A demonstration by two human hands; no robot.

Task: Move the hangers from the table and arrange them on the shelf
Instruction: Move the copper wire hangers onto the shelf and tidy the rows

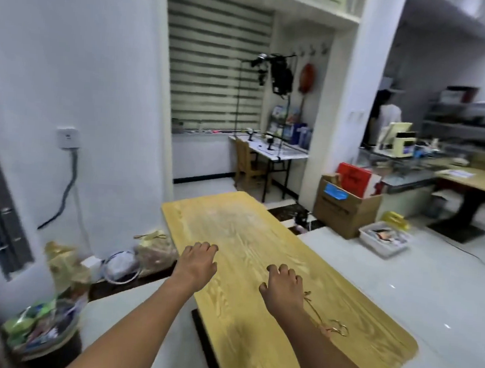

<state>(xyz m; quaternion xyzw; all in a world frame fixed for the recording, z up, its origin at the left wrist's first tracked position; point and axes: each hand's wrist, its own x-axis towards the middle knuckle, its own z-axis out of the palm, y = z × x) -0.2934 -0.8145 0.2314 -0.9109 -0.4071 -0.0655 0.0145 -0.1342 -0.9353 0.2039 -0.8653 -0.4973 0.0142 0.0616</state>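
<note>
Thin gold wire hanger (340, 328) lying on the pale yellow wood-grain tabletop (232, 226), just beside the right wrist.
It sits behind the right hand's (282, 287) fingers, partly under the forearm, hooked end showing. Both that hand and the left hand (197, 260) have fingers loosely curled, gripping nothing.

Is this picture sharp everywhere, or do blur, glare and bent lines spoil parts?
Head view: left hand, right hand and table fairly sharp; bags at lower left smeared by blur; the wide lens bows the wall and table edges; small glare spots on the floor at right.
</note>
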